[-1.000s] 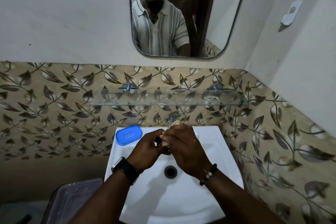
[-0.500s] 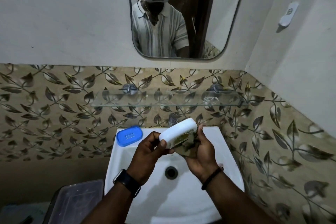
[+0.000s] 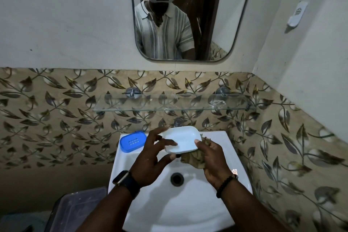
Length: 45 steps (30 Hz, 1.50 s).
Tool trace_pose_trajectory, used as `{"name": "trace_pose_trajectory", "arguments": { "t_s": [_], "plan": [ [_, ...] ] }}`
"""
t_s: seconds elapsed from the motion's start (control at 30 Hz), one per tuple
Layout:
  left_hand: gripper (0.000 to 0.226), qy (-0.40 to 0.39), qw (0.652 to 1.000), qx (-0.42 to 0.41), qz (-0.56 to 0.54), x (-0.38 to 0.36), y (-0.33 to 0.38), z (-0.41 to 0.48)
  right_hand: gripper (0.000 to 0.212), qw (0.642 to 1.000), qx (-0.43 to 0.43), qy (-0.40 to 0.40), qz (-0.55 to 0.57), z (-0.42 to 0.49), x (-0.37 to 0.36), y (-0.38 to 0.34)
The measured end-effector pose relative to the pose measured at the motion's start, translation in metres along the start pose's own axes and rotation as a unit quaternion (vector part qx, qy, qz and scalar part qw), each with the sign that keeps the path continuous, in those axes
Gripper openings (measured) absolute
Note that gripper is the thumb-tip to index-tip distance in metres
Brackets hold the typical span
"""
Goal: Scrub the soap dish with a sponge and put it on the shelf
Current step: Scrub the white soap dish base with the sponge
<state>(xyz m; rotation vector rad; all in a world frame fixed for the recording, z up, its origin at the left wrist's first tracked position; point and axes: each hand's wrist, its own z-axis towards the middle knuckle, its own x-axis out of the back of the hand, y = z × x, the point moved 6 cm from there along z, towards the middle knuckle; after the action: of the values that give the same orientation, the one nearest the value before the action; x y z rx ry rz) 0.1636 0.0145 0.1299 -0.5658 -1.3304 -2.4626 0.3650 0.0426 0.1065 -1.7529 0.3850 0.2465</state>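
A white oval soap dish (image 3: 183, 138) hangs tilted over the back of the white sink (image 3: 178, 205). My left hand (image 3: 148, 162) pinches its near left edge, thumb underneath and a fingertip on top, with the other fingers spread and blurred. My right hand (image 3: 212, 162) grips a worn olive-brown sponge (image 3: 192, 159) under the dish's right end, and its thumb lies on the dish rim. The glass shelf (image 3: 169, 108) runs along the leaf-patterned wall above the sink and looks bare apart from a small clear scrap at its right.
A blue perforated soap tray (image 3: 132, 141) lies on the sink's back left corner. The tap (image 3: 178, 121) stands behind the dish, the drain (image 3: 177, 179) below my hands. A dark lidded bin (image 3: 79, 211) sits lower left. A mirror (image 3: 188, 15) hangs above the shelf.
My hands have come apart and the dish has turned from edge-on to its broad face up. The sponge has moved from against the dish to below its right end.
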Motion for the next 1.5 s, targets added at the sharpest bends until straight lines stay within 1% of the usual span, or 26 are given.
{"name": "trace_pose_trajectory", "arguments": {
  "t_s": [0.07, 0.1, 0.17, 0.2, 0.23, 0.33, 0.4, 0.47, 0.53, 0.63, 0.7, 0.83, 0.97, 1.03, 1.17, 1.23, 1.33, 1.43, 1.5],
  "plan": [
    [0.037, 0.038, 0.994, 0.048, -0.093, -0.005, 0.000, 0.002, 0.013, 1.000, 0.015, 0.004, -0.026, -0.001, -0.003, 0.003],
    [0.042, 0.048, 0.984, 0.073, -0.154, -0.010, 0.001, 0.002, 0.013, 0.999, 0.019, 0.012, -0.039, -0.001, -0.003, 0.005],
    [0.046, 0.054, 0.950, 0.131, -0.279, -0.019, 0.001, 0.002, 0.012, 0.997, 0.023, 0.034, -0.060, 0.000, 0.000, 0.007],
    [0.045, 0.055, 0.934, 0.150, -0.319, -0.021, 0.000, 0.002, 0.011, 0.996, 0.024, 0.045, -0.071, 0.002, 0.003, 0.007],
    [0.043, 0.058, 0.927, 0.158, -0.335, -0.022, 0.000, 0.002, 0.010, 0.995, 0.027, 0.052, -0.086, 0.002, 0.005, 0.007],
    [0.041, 0.056, 0.919, 0.163, -0.353, -0.021, 0.000, 0.000, 0.008, 0.989, 0.041, 0.064, -0.130, 0.003, 0.010, 0.005],
    [0.042, 0.063, 0.907, 0.182, -0.375, -0.023, -0.003, -0.002, 0.006, 0.982, 0.055, 0.077, -0.164, 0.004, 0.012, 0.005],
    [0.045, 0.078, 0.892, 0.208, -0.393, -0.026, -0.009, -0.004, 0.004, 0.967, 0.068, 0.100, -0.222, 0.005, 0.016, 0.005],
    [0.043, 0.083, 0.882, 0.228, -0.403, -0.029, -0.014, -0.006, 0.017, 0.953, 0.073, 0.119, -0.270, 0.007, 0.018, 0.007],
    [0.039, 0.077, 0.878, 0.244, -0.405, -0.035, -0.019, -0.010, 0.036, 0.939, 0.067, 0.140, -0.307, 0.010, 0.024, 0.010],
    [0.039, 0.088, 0.868, 0.262, -0.412, -0.039, -0.024, -0.015, 0.039, 0.930, 0.068, 0.149, -0.330, 0.011, 0.028, 0.012],
    [0.037, 0.123, 0.847, 0.288, -0.430, -0.048, -0.031, -0.022, 0.044, 0.900, 0.103, 0.160, -0.392, 0.012, 0.030, 0.010],
    [0.037, 0.132, 0.841, 0.301, -0.431, -0.052, -0.033, -0.024, 0.048, 0.882, 0.138, 0.173, -0.416, 0.010, 0.031, 0.008],
    [0.039, 0.133, 0.840, 0.305, -0.430, -0.053, -0.035, -0.024, 0.044, 0.887, 0.140, 0.181, -0.401, 0.011, 0.035, 0.009],
    [0.037, 0.163, 0.823, 0.319, -0.441, -0.049, -0.044, -0.027, 0.029, 0.921, 0.115, 0.182, -0.325, 0.013, 0.047, 0.014],
    [0.035, 0.169, 0.819, 0.327, -0.439, -0.048, -0.048, -0.029, 0.022, 0.939, 0.102, 0.172, -0.281, 0.016, 0.054, 0.017],
    [0.034, 0.171, 0.814, 0.336, -0.441, -0.050, -0.051, -0.031, 0.003, 0.966, 0.081, 0.145, -0.195, 0.021, 0.060, 0.018],
    [0.037, 0.170, 0.811, 0.335, -0.448, -0.053, -0.052, -0.031, 0.022, 0.975, 0.061, 0.135, -0.163, 0.035, 0.069, 0.013],
    [0.043, 0.163, 0.813, 0.331, -0.451, -0.056, -0.051, -0.030, 0.025, 0.976, 0.049, 0.142, -0.160, 0.047, 0.077, 0.007]
  ]
}}
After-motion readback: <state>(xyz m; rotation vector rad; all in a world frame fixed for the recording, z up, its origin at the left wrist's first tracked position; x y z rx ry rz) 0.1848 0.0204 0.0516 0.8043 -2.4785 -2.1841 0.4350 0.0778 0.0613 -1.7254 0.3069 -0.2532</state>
